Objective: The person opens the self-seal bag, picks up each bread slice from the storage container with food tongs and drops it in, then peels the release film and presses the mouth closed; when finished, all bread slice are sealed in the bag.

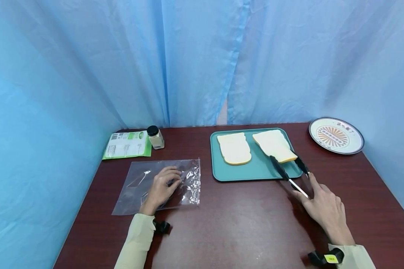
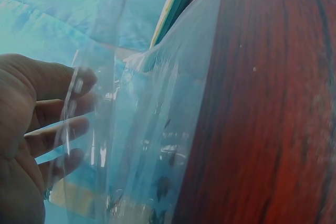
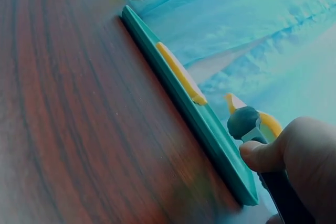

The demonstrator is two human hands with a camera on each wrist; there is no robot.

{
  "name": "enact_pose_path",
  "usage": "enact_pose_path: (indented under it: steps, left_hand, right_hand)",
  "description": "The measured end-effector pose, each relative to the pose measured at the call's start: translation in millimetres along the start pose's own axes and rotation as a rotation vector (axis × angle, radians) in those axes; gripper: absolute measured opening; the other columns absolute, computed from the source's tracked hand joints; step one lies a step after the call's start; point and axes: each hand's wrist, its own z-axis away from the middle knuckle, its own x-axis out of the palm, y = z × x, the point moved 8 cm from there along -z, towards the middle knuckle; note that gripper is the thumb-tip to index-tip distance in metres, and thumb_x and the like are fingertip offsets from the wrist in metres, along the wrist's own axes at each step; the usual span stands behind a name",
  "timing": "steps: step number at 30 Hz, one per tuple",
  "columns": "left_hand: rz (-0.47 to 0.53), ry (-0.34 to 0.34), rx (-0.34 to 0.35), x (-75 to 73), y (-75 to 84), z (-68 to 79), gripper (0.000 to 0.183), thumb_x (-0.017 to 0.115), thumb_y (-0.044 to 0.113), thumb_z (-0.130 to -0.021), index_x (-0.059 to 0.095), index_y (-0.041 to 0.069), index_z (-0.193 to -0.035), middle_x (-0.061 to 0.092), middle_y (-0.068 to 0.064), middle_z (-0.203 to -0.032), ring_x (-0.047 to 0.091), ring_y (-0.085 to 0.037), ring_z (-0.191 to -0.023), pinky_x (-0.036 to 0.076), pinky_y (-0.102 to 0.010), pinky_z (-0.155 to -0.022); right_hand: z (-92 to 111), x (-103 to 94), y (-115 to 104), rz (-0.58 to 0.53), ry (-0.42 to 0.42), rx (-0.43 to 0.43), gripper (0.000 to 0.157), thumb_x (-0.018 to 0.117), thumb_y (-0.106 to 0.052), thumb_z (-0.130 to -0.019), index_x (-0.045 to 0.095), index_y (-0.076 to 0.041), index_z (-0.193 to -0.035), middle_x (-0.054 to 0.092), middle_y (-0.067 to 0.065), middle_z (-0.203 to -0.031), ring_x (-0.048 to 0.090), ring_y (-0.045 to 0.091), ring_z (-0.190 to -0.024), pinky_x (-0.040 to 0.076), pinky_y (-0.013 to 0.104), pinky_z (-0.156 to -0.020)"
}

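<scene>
My right hand (image 1: 324,211) grips a pair of tongs (image 1: 297,188) with black tips and metal arms. Between the tips is a slice of bread (image 1: 272,145), tilted over the right part of a green tray (image 1: 245,175). Another bread slice (image 1: 233,148) lies flat on the tray's left half. My left hand (image 1: 162,188) is over a clear plastic bag (image 1: 134,186), its fingers loosely bent. In the left wrist view the fingertips (image 2: 79,127) show through the bag's film, spread apart from one another.
A decorated white plate (image 1: 336,136) stands at the back right. At the back left are a small jar (image 1: 156,139) with a black lid and a green-and-white packet (image 1: 126,145). Blue curtains (image 1: 195,63) hang behind and beside the brown table (image 1: 229,224).
</scene>
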Motion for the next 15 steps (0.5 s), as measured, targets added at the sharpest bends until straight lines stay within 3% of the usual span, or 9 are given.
enact_pose_path:
  steps: [15]
  left_hand:
    - [-0.004, -0.015, -0.015, 0.8, -1.4, -0.2, 0.011, 0.081, -0.006, -0.076, 0.077, -0.001, -0.085, 0.076, -0.015, -0.096, 0.068, -0.037, -0.108, 0.059, -0.047, -0.09]
  right_hand:
    - [16, -18.7, -25, 0.0, 0.124, -0.221, 0.082, 0.072, -0.05, -0.087, 0.042, -0.009, -0.151, 0.063, 0.031, -0.114, 0.063, 0.051, -0.075, 0.049, 0.062, -0.059]
